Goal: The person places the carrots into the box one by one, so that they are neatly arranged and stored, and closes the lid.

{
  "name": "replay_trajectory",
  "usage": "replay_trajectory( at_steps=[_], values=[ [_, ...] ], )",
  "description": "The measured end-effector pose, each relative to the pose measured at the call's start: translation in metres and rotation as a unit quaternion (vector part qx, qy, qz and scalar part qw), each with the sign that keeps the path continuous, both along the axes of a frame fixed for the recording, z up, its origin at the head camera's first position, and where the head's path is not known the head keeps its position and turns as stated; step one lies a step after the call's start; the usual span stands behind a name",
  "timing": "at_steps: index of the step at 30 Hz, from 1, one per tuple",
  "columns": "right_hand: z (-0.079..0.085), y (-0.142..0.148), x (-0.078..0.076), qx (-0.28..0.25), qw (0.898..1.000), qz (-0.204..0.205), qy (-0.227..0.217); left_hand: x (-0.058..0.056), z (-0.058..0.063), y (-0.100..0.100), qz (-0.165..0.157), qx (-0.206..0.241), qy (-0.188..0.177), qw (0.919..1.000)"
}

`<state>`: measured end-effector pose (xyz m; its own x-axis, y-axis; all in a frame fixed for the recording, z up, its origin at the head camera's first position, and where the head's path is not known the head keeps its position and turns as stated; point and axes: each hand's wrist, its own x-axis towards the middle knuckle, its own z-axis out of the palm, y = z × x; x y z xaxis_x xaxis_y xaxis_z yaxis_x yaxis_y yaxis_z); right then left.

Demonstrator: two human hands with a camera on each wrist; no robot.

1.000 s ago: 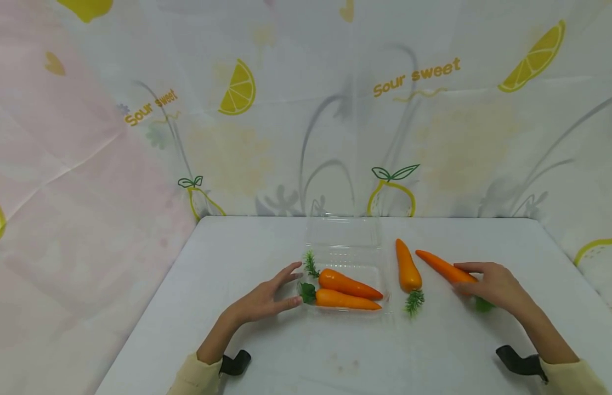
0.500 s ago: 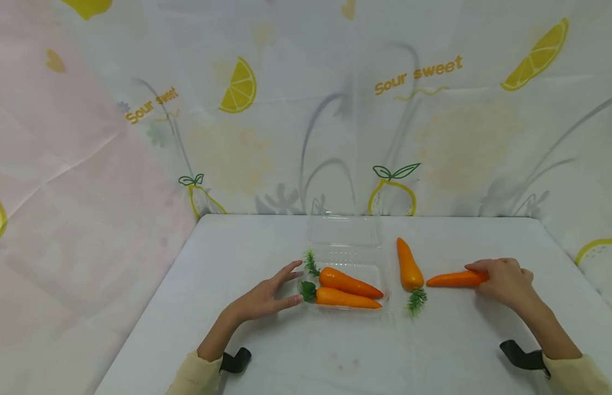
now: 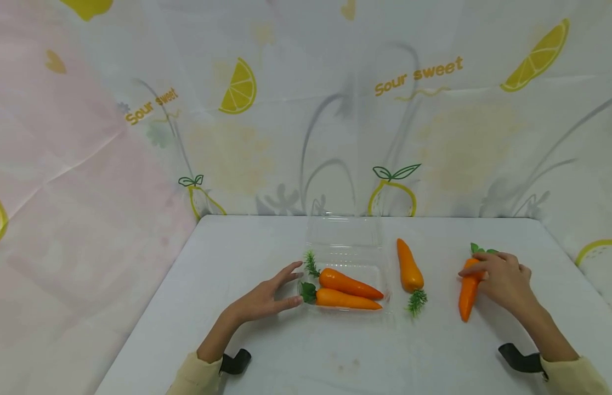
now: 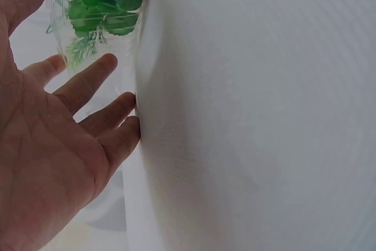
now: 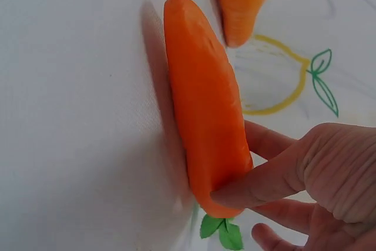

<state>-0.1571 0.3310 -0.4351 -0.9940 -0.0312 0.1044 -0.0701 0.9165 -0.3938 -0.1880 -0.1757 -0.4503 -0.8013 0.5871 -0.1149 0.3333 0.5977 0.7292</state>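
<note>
My right hand (image 3: 505, 277) pinches a toy-like orange carrot (image 3: 468, 293) near its leafy end, thumb on one side and fingers on the other. The carrot's tip points toward me and its green leaves (image 5: 222, 233) point away. My left hand (image 3: 266, 296) has its fingers spread at the left side of a clear plastic box (image 3: 370, 269), with fingertips right at the wall. Inside lie two carrots, a rear one (image 3: 350, 283) with feathery greens and a front one (image 3: 347, 299) with broad leaves (image 4: 106, 4).
Between the box and my right hand lies another carrot (image 3: 409, 269), its feathery top toward me. The box's clear lid (image 3: 343, 230) stands open at the back. A lemon-print cloth (image 3: 286, 137) hangs behind the white table (image 3: 247, 236).
The carrot in my right hand has swung round: its tip pointed away and left, then left, and now toward me. My left hand and the box stay put.
</note>
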Motion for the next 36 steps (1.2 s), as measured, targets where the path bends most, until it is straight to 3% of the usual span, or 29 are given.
replay_trajectory(
  at_steps=[9, 22, 30, 36],
  values=[
    [0.0025, -0.0015, -0.0005, -0.023, 1.0, -0.005, -0.016, 0.0, 0.0009, 0.0001, -0.001, 0.004, -0.005, 1.0],
    [-0.0029, 0.0026, -0.0018, -0.031, 0.998, 0.036, -0.047, 0.0004, -0.0011, -0.0008, 0.0, 0.0, 0.002, 1.0],
    [-0.0012, 0.0015, 0.0022, -0.085, 0.992, 0.093, -0.023, 0.0003, -0.0007, -0.0003, 0.0, 0.001, 0.001, 1.0],
    [-0.0033, -0.0002, 0.0023, -0.084, 0.992, 0.099, -0.002, 0.0, -0.0012, 0.0, 0.002, -0.001, 0.001, 1.0]
  ],
)
